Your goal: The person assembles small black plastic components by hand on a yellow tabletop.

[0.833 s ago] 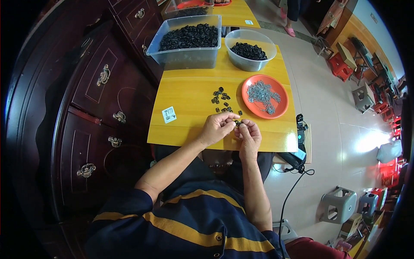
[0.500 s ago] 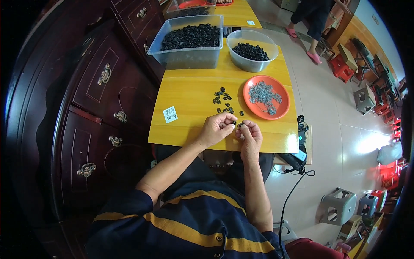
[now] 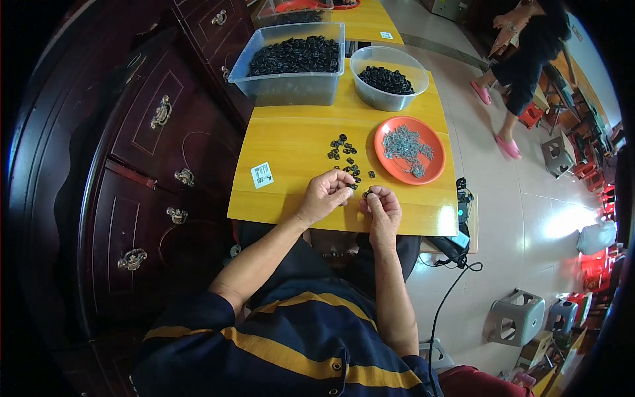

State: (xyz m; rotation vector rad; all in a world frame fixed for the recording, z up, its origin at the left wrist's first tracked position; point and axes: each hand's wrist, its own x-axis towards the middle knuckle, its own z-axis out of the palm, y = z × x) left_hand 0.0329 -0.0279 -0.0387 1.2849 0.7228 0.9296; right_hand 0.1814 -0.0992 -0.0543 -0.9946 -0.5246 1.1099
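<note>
My left hand (image 3: 325, 197) is over the table near its front edge, thumb and fingertips closed around a small black plastic piece (image 3: 352, 186). Beside it on the right, my right hand (image 3: 383, 210) pinches another small dark piece (image 3: 367, 194), mostly covered by the fingers. A gap separates the two hands. Just beyond them lies a loose group of small black plastic pieces (image 3: 348, 151) on the yellow table. Farther right, an orange-red plate (image 3: 434, 171) carries a heap of small silvery metal parts (image 3: 405, 145).
At the back stand a rectangular clear bin (image 3: 291, 92) and a round clear tub (image 3: 380, 99), both with black pieces. A white label (image 3: 261, 175) is stuck on the yellow table (image 3: 284, 142). Dark drawers (image 3: 152, 192) flank the left; a cable (image 3: 442, 301) hangs right. A person (image 3: 522, 73) walks beyond.
My left hand has drawn slightly left, away from the right hand, widening the gap between their fingertips. The right hand stays nearly still. The person in the background has stepped right and nearer.
</note>
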